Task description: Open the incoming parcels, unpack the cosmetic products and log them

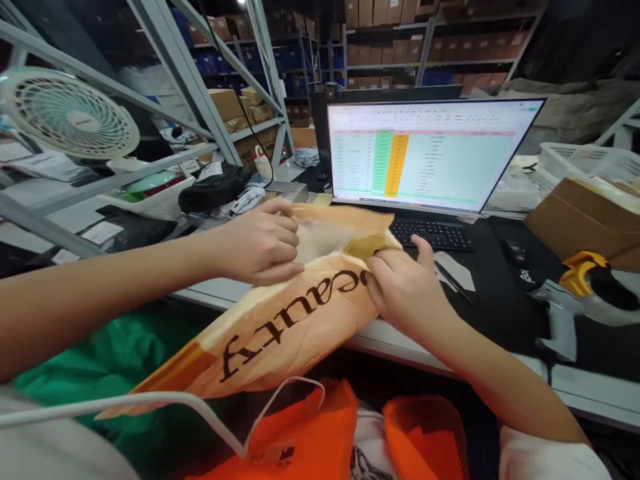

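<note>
An orange plastic mailing bag (295, 320) with the dark word "beauty" hangs between my hands, tilted down to the left over the desk's front edge. Its mouth is spread, and something clear or whitish shows inside, too blurred to name. My left hand (265, 243) is closed on the left side of the bag's mouth. On the other side my right hand (403, 283) pinches the rim, thumb raised. Behind the bag stand a keyboard (433, 235) and a monitor (430, 153) showing a spreadsheet with green and orange columns.
On the right lie a mouse (514, 252), a barcode scanner (557, 320), a yellow tape dispenser (595, 280) and a cardboard box (585, 220). A pen (455, 283) rests on white paper. At left, a fan (70, 113) is near a metal frame and black packages (215, 187).
</note>
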`<action>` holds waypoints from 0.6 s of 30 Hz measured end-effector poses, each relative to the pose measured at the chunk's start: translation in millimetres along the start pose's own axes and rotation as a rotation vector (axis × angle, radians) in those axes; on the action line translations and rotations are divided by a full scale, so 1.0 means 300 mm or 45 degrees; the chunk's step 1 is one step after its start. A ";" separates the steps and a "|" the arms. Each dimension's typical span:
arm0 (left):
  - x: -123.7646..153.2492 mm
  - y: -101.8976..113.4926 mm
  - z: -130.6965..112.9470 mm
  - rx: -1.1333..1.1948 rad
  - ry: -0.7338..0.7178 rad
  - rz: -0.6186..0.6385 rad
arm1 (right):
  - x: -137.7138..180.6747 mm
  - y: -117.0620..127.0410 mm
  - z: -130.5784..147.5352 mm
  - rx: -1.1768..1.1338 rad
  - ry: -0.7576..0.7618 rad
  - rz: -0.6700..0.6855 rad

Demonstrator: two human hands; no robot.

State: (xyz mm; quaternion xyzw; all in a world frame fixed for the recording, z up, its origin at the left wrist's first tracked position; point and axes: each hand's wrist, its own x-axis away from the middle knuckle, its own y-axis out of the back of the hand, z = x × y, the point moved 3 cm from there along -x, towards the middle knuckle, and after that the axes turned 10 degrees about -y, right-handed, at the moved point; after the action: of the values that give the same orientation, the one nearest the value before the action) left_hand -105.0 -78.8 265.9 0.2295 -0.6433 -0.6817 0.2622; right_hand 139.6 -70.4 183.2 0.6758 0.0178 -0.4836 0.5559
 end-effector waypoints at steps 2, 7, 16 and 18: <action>0.004 -0.023 -0.013 -0.082 0.004 -0.174 | -0.033 0.004 0.057 -0.020 0.059 0.018; -0.044 -0.029 -0.110 -0.188 -0.326 -0.684 | -0.077 -0.026 0.184 -0.261 0.084 0.087; 0.107 -0.093 -0.323 -0.366 -0.839 -0.405 | 0.187 0.074 0.090 -0.387 0.542 0.162; 0.192 -0.118 -0.291 -0.348 -0.740 -0.444 | 0.263 0.135 0.032 -0.328 0.503 0.233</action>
State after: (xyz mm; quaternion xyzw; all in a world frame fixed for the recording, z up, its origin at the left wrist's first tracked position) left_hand -94.0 -181.3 226.2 0.0954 -0.5451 -0.8326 -0.0236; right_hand 198.2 -133.8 160.5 0.6795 0.1263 -0.2836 0.6648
